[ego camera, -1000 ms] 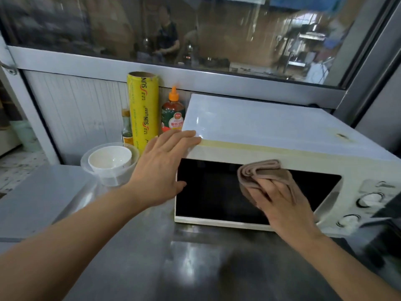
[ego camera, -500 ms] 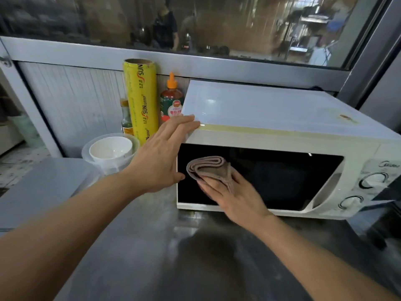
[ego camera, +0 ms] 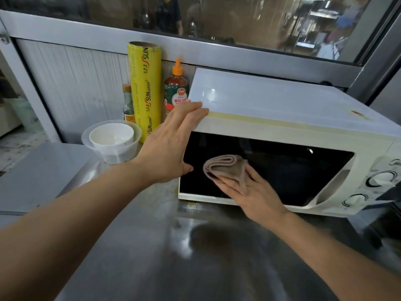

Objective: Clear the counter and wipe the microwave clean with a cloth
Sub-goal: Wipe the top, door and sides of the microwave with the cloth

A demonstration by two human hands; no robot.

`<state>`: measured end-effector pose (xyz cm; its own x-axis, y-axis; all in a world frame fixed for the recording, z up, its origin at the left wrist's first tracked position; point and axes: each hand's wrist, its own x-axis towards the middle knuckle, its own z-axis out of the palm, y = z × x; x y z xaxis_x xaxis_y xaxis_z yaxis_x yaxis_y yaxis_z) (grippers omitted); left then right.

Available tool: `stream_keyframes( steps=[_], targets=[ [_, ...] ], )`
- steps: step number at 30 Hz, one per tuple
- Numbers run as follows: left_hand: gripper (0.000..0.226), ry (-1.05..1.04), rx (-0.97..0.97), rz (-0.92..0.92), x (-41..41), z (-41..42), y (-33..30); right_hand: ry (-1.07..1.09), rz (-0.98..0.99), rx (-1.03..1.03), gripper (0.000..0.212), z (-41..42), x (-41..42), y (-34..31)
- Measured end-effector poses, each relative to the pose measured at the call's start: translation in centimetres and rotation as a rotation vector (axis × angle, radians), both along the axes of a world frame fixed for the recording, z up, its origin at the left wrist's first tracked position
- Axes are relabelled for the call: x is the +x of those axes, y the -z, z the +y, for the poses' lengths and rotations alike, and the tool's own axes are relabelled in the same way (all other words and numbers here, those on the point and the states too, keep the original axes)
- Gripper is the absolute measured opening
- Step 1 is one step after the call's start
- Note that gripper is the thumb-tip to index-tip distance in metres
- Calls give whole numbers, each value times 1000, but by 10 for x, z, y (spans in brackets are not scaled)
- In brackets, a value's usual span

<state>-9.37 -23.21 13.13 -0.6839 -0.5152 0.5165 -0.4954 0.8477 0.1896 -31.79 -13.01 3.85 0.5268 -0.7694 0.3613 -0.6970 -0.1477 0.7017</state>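
Note:
A white microwave (ego camera: 282, 109) with a dark glass door (ego camera: 293, 170) stands on the steel counter (ego camera: 152, 246). My left hand (ego camera: 171, 144) lies flat with straight fingers against the microwave's top left front corner. A folded tan cloth (ego camera: 225, 167) is held flat on the left part of the door by my right hand (ego camera: 253, 196), whose straight fingers press it against the glass.
Left of the microwave stand a yellow roll of cling wrap (ego camera: 145, 88), a sauce bottle with an orange cap (ego camera: 176, 88), a small glass bottle (ego camera: 128, 103) and a white bowl inside a clear container (ego camera: 111, 140). Two dials (ego camera: 377, 181) sit on the microwave's right side.
My right hand slid the cloth from the middle of the door to its left part and has stayed there. My left hand has stayed on the corner.

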Motion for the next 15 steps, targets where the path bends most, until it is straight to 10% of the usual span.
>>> stream_keyframes(
  steps=[15],
  targets=[
    [122,-15,-21,-38,-1,-3,3,58,74,234,61,28,-35,0]
  ],
)
